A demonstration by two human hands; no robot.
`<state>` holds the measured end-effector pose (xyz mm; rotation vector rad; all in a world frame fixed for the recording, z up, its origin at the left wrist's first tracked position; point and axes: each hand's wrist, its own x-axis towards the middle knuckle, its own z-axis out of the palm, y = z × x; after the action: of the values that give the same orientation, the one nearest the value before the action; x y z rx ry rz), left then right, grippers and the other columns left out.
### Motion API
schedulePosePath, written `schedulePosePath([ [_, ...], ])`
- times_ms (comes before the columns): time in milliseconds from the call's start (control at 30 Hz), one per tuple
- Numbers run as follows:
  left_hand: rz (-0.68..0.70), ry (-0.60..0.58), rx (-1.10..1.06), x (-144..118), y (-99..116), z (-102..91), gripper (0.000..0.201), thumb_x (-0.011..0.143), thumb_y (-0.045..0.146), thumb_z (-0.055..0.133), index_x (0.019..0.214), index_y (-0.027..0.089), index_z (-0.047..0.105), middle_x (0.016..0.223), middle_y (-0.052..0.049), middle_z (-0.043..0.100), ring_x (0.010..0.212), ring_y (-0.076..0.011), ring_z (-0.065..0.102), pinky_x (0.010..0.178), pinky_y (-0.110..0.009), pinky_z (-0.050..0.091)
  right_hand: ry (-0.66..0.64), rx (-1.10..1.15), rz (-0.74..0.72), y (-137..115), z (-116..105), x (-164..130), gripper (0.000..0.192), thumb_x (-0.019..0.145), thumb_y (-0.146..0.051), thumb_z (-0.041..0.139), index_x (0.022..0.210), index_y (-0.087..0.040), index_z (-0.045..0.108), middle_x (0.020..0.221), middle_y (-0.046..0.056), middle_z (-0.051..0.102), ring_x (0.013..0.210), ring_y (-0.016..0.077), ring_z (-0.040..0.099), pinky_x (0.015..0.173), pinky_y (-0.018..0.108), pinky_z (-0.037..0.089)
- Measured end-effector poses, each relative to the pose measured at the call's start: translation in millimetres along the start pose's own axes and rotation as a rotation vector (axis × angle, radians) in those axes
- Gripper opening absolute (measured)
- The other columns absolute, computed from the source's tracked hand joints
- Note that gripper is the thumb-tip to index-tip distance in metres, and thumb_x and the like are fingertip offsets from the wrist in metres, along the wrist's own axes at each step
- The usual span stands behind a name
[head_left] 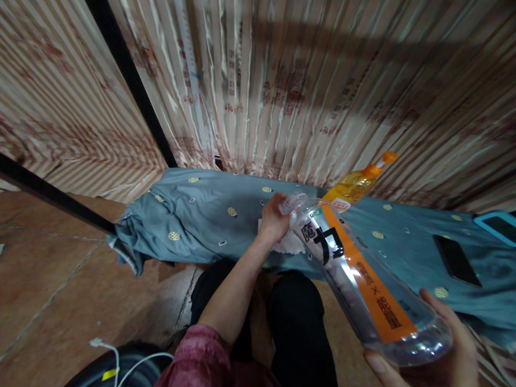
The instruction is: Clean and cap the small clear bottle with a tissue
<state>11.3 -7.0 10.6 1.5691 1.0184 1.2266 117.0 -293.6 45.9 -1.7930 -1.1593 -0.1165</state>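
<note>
A large clear plastic bottle (pixel 345 281) with an orange and silver label is held at a slant in front of me. It appears to hold no liquid. My left hand (pixel 276 218) is closed at its mouth end, the fingers partly hidden behind the clear plastic there. Around the bottle's base, at the lower right, curl the thumb and fingers of my right hand (pixel 441 356). Below the bottle neck, a crumpled white tissue (pixel 290 243) lies on the cloth. Just behind the bottle stands a yellow pump bottle (pixel 355 187) with an orange top, partly covered by it.
A grey-green patterned cloth (pixel 208 218) covers the narrow surface ahead. On its right lie a dark phone (pixel 457 260) and a blue-framed object (pixel 502 229). Pleated curtains (pixel 280 91) hang behind. White cables (pixel 116 362) rest on a black round object (pixel 133 384) at lower left.
</note>
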Motion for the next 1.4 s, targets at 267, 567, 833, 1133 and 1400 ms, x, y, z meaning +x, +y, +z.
schedulePosePath([
  [267,-0.01,0.0,0.004,0.3,0.6,0.2,0.019,0.074,0.016,0.079,0.087,0.019,0.065,0.087,-0.002,0.073,0.084,-0.0193,0.067,0.079,-0.03,0.05,-0.02,-0.033,-0.074,5.7,-6.9,0.6,0.1,0.074,-0.051,0.087,0.16,-0.025,0.043,0.141,0.016,0.06,0.112,0.0342,0.068,0.076,0.042,0.063],
  [567,0.012,0.011,-0.014,1.0,-3.2,2.5,0.019,0.075,0.019,0.08,0.086,0.019,0.065,0.086,-0.003,0.073,0.083,-0.0205,0.068,0.079,-0.031,0.052,-0.048,-0.009,-0.061,13.2,-7.1,0.6,0.103,0.071,-0.049,0.089,0.16,-0.024,0.044,0.143,0.016,0.059,0.11,0.0338,0.069,0.073,0.04,0.064],
  [833,0.016,0.007,-0.013,0.8,-2.3,1.0,0.019,0.075,0.017,0.08,0.087,0.019,0.065,0.087,-0.003,0.074,0.083,-0.0198,0.068,0.078,-0.03,0.052,-0.033,-0.043,-0.101,7.2,-7.6,2.1,0.1,0.074,-0.051,0.087,0.16,-0.024,0.043,0.139,0.015,0.062,0.108,0.0314,0.07,0.075,0.039,0.064],
  [1133,0.004,-0.005,-0.009,0.6,-1.1,0.4,0.019,0.076,0.012,0.077,0.088,0.019,0.065,0.088,-0.003,0.074,0.084,-0.0198,0.069,0.08,-0.03,0.051,0.041,-0.087,-0.027,-11.3,0.4,4.7,0.102,0.075,-0.069,0.081,0.157,-0.019,0.047,0.131,0.016,0.065,0.103,0.0313,0.071,0.072,0.039,0.064],
  [1400,-0.007,0.007,0.018,1.1,0.5,0.4,0.02,0.075,0.016,0.08,0.087,0.019,0.066,0.087,-0.003,0.074,0.083,-0.0203,0.069,0.08,-0.031,0.053,-0.048,-0.017,-0.122,5.7,-5.5,4.0,0.101,0.074,-0.048,0.088,0.16,-0.024,0.043,0.134,0.015,0.064,0.105,0.0315,0.071,0.073,0.039,0.064],
])
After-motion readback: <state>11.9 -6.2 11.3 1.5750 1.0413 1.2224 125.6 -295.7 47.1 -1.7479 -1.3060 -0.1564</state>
